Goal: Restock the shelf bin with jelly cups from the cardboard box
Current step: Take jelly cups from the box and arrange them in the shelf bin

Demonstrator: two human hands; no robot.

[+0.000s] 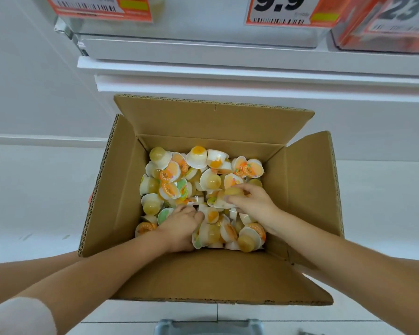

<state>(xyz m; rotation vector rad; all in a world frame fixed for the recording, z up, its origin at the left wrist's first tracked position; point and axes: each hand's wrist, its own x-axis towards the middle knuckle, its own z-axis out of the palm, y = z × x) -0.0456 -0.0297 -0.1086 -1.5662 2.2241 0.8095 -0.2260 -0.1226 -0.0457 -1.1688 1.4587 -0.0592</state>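
An open cardboard box (121, 189) stands on the floor below the shelves, its flaps folded out. Inside lies a loose heap of several small jelly cups (198, 160) with white rims and yellow or orange fruit centres. My left hand (179, 226) reaches down into the near left of the heap, fingers curled among the cups; what it holds is hidden. My right hand (252, 204) is at the middle right of the heap, fingers and thumb curled around a yellowish jelly cup (229, 197). The shelf bin is not clearly in view.
White shelf edges (252, 68) run across just above the box. Orange and white price tags (283, 10) hang at the top. A grey object (208, 327) sits at the bottom centre on the tiled floor.
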